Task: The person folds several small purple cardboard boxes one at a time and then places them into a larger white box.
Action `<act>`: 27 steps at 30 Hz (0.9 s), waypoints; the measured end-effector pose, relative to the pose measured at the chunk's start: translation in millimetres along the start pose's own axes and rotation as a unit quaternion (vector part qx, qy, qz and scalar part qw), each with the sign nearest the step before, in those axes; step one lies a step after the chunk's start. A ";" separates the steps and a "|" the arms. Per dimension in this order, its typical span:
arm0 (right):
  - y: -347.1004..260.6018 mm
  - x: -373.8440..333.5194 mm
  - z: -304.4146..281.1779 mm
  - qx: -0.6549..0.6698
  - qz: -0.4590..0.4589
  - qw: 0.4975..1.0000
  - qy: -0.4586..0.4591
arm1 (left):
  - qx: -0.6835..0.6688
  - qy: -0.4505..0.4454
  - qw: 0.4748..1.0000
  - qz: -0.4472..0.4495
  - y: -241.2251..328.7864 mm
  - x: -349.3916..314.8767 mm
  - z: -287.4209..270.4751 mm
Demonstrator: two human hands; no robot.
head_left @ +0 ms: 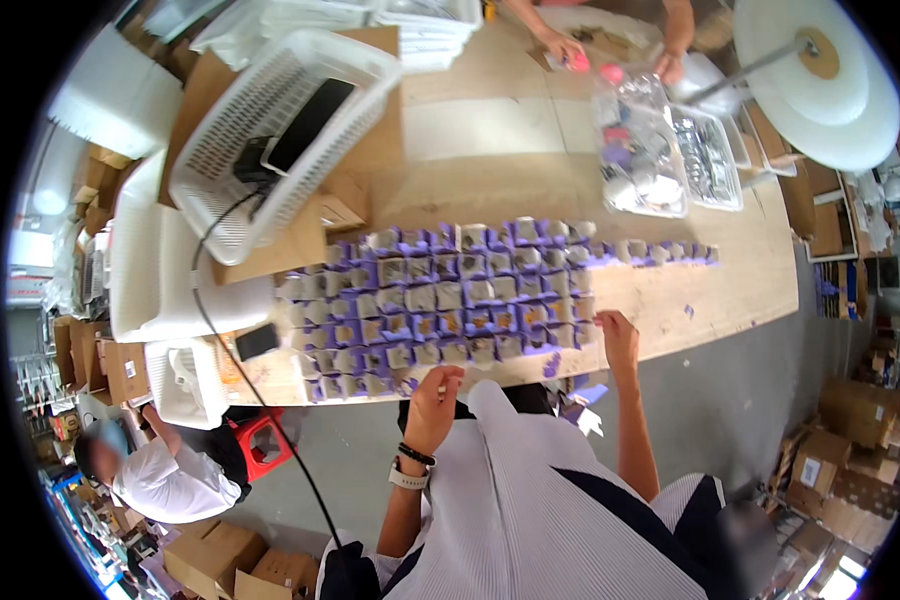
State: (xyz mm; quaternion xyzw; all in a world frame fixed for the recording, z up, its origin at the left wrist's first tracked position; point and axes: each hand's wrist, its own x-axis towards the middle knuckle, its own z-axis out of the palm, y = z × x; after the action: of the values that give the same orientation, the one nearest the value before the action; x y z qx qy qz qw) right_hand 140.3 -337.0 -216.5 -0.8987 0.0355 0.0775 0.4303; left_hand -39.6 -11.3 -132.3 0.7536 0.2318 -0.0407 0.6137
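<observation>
Rows of small open boxes (420,298), purple with grey-white insides, stand close together in a block on the wooden table. Several hold something dark or orange, too small to name. A single line of similar boxes (660,252) runs off from the block's far right corner. At the block's near edge is my left hand (433,408), its fingers curled together; whatever they hold, if anything, cannot be made out. Beside the block's right edge, my right hand (620,335) has its fingertips drawn together close to the end boxes. Anything between them is too small to see.
A white plastic basket (300,50) with a black device and a cable stands at the far left. A dark phone (258,341) lies near the left edge. Clear bins (705,160) and a white round lamp (820,80) are far right, by another person's hands (562,48). Someone sits lower left.
</observation>
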 end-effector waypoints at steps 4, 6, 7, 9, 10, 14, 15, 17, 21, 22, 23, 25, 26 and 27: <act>-41.5 -25.8 39.2 -0.005 -0.032 0.999 -0.011 | 0.021 0.028 0.999 0.023 -18.2 -12.3 -59.9; -53.3 -36.4 64.0 -0.009 -0.067 0.998 -0.006 | 0.054 0.029 0.997 0.045 -35.9 -17.8 -94.8; -66.4 -43.2 77.0 0.038 -0.070 0.997 -0.020 | 0.037 0.024 0.999 0.029 -45.9 -20.1 -111.7; -89.1 -55.3 106.3 0.068 -0.077 0.994 -0.033 | 0.051 0.022 0.998 -0.001 -63.0 -22.6 -146.1; -106.0 -62.0 119.3 0.062 -0.093 0.992 -0.050 | 0.058 0.026 0.998 -0.023 -72.7 -31.2 -163.9; -153.5 -81.8 158.6 0.045 -0.115 0.990 -0.074 | 0.091 0.043 0.994 -0.049 -129.0 -43.6 -227.0; -165.3 -86.6 165.9 0.052 -0.118 0.988 -0.083 | 0.096 0.072 0.993 -0.017 -135.6 -45.5 -242.2; -186.4 -93.8 176.6 0.047 -0.118 0.987 -0.099 | 0.115 0.115 0.986 -0.032 -147.4 -48.8 -273.4; -225.3 -100.5 186.4 0.074 -0.107 0.980 -0.153 | 0.090 0.199 0.976 -0.013 -147.9 -54.0 -321.9; -235.1 -96.3 189.1 0.094 -0.107 0.976 -0.166 | 0.088 0.214 0.973 -0.002 -137.5 -53.2 -331.9; -244.1 -93.0 193.6 0.113 -0.110 0.970 -0.183 | 0.080 0.241 0.967 0.011 -125.9 -52.4 -340.5; -278.4 -85.6 204.7 0.185 -0.096 0.951 -0.228 | 0.022 0.280 0.960 -0.004 -121.0 -55.1 -355.3; -298.7 -81.7 210.0 0.222 -0.088 0.938 -0.250 | -0.012 0.297 0.955 0.002 -117.1 -55.1 -361.2; -319.6 -78.7 211.9 0.253 -0.081 0.928 -0.263 | -0.035 0.304 0.952 0.004 -104.1 -53.6 -366.1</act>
State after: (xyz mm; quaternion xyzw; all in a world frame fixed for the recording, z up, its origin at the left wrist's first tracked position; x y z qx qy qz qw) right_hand 81.4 28.2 -88.5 -0.7074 -0.1330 0.2642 0.6420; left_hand -210.5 332.7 -119.0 0.7090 0.4063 0.2010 0.5402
